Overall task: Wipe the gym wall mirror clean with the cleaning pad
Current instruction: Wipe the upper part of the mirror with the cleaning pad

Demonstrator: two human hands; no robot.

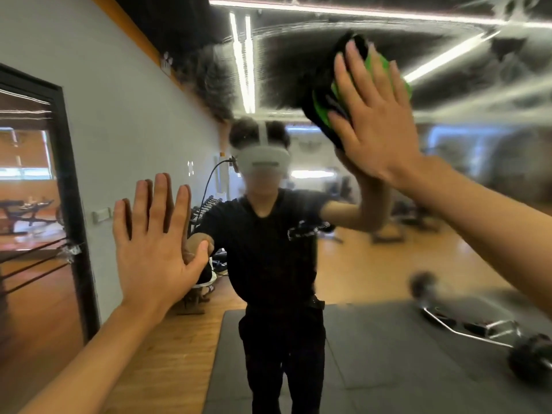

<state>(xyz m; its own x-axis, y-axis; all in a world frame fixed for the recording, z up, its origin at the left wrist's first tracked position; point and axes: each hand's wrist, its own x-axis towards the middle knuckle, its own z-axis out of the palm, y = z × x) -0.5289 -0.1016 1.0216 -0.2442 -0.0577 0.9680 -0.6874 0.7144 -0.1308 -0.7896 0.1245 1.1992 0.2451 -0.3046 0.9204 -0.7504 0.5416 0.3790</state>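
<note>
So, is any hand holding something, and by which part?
The right hand presses the green-and-black cleaning pad against the mirror with flat fingers on its back. The left hand holds nothing.

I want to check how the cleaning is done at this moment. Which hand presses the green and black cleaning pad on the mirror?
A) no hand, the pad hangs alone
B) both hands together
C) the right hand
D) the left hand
C: the right hand lies with straight fingers on the cleaning pad, while the left hand rests bare on the mirror.

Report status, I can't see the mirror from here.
Right hand flat, pressing green cleaning pad on mirror. Left hand flat on glass. Nothing in the way.
</note>
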